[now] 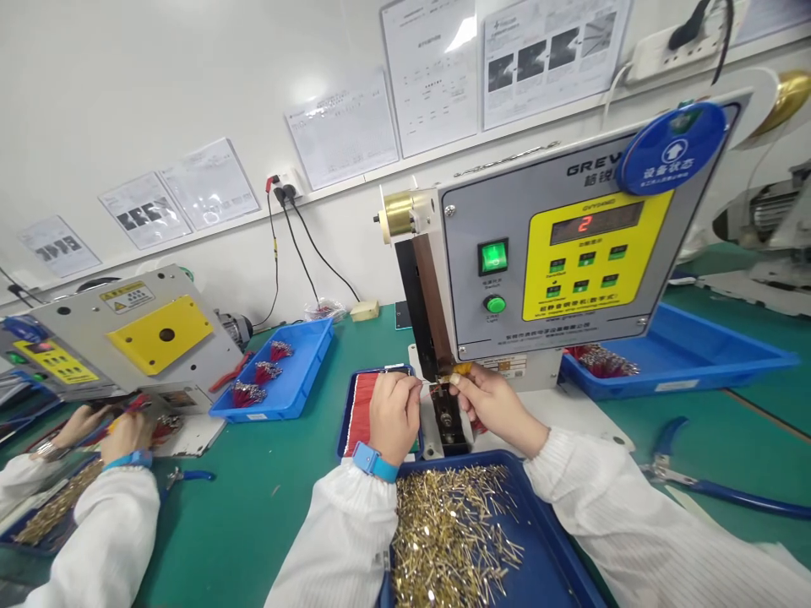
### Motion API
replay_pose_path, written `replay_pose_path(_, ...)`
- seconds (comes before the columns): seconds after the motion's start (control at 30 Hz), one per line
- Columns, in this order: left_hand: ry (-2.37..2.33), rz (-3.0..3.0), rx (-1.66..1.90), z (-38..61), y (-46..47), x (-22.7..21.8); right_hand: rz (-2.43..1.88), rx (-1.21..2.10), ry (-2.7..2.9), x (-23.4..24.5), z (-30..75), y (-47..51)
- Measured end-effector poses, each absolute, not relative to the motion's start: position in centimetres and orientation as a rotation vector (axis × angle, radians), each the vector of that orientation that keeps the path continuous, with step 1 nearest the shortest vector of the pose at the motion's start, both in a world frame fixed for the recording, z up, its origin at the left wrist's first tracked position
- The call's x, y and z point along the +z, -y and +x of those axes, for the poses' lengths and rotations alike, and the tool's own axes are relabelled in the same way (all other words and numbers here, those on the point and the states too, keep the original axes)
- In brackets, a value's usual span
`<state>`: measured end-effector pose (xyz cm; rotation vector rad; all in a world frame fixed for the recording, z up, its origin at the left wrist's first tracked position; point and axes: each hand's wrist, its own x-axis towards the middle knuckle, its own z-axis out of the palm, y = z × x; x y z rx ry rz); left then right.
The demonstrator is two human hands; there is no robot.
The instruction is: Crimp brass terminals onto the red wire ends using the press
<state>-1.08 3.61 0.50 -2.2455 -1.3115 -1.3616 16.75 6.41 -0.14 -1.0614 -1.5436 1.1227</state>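
Observation:
My left hand (394, 414), with a blue wrist strap, is closed in a pinch at the work head of a grey machine (487, 325). A thin, wire-like piece (427, 382) shows at its fingertips. Just to the right, my right hand (500, 409) pinches close to the same spot; what its fingers hold is too small to make out. Below both hands stands a dark blue tray (545, 523) with many small gold-coloured metal pins (447, 528). Behind my left hand, a smaller blue tray holds red wires (362, 409) laid side by side.
Blue-handled pliers (665, 469) lie at right. A blue bin (697, 346) with red wire bundles stands behind the machine; another blue bin (297, 380) is at left. Farther left, a co-worker's hands (127, 435) work at a similar machine (158, 329) on the green table (253, 507).

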Motion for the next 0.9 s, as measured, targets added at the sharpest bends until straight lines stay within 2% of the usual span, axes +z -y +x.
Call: replay_pose_path(0.9, 1.292, -2.265, -1.292, -1.08, -3.77, 0.16, -1.021, 1.008, 1.545, -0.02, 16.52, -5.85)
